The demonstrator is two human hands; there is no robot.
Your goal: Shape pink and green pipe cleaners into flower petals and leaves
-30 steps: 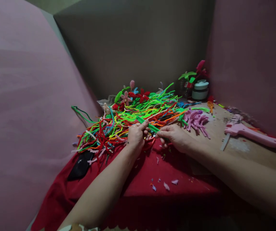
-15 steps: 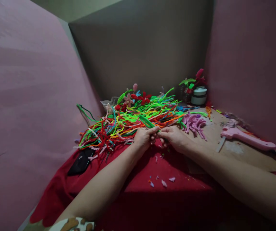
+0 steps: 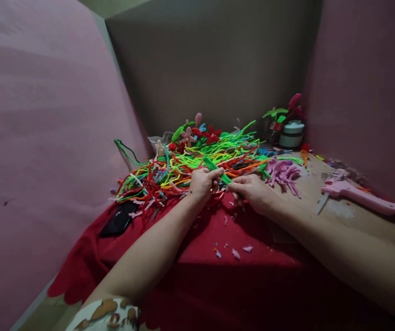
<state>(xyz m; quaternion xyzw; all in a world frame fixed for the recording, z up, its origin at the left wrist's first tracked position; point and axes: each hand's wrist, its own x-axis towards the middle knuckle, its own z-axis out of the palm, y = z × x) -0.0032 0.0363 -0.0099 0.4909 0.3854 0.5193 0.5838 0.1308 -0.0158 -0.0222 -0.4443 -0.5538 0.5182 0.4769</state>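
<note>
My left hand (image 3: 203, 184) is closed round a green pipe-cleaner piece (image 3: 215, 169) that sticks up and back from its fingers. My right hand (image 3: 252, 192) pinches the same green piece at its near end, fingertips meeting the left hand's. Both hands hover over the front edge of a big heap of coloured pipe cleaners (image 3: 186, 168) in green, red, orange and blue. Finished pipe-cleaner flowers (image 3: 200, 133) lie at the back of the heap. A bundle of pink pipe-cleaner shapes (image 3: 282, 172) lies just right of my right hand.
A red cloth (image 3: 218, 257) covers the near part of the surface, with small cut scraps (image 3: 233, 252) on it. A black object (image 3: 117, 219) lies at the left. A pink glue gun (image 3: 359, 195) rests on the wooden table (image 3: 324, 216) at right. A white jar (image 3: 291, 133) stands in the back corner.
The view has shifted slightly. My hands stay together on the green piece, turning it a little; nothing has been let go.
</note>
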